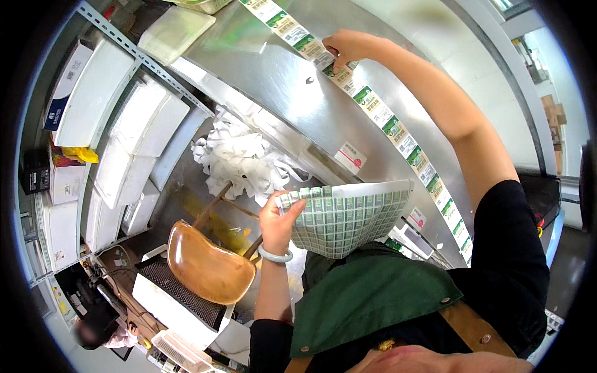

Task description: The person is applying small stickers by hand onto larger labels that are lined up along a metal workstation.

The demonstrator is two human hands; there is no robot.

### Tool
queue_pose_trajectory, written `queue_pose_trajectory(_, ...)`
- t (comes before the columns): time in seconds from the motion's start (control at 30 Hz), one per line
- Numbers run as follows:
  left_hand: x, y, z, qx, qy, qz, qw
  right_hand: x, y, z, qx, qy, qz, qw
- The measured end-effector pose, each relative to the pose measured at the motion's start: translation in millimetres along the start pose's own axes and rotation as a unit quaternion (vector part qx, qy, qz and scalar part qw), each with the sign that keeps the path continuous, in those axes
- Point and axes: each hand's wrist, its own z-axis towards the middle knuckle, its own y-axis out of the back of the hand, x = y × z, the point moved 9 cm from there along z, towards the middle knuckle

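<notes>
My left hand (pixel 278 224), with a pale bangle at its wrist, grips the left edge of a large sheet of small green-and-white labels (pixel 350 217). The sheet sags in front of my green apron, and its top left edge is split into several narrow tabs. My right hand (pixel 343 51) reaches far over the metal tabletop (pixel 289 88). Its thumb and fingertips touch a long strip of green, white and tan printed labels (pixel 392 126) that runs diagonally across the table. A small green-and-white piece shows beside the palm; whether the fingers pinch anything is unclear.
A wooden stool (pixel 212 263) stands at left, near a heap of white ribbon-like strips (pixel 247 158) on the floor. Shelves hold white foam boxes (pixel 102 88). A pale plastic lid (pixel 177 32) lies at the table's far left. Another person (pixel 105 331) is at lower left.
</notes>
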Motion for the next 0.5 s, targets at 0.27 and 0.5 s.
queue_pose_trajectory(0.27, 6, 2, 1, 0.002, 0.008, 0.003, 1.000, 7, 33, 47, -0.049, 0.057, 0.179, 0.981)
queue_pose_trajectory(0.5, 18, 6, -3, -0.022, 0.007, 0.023, 0.999, -16, 28, 75, -0.077, -0.021, -0.010, 0.997)
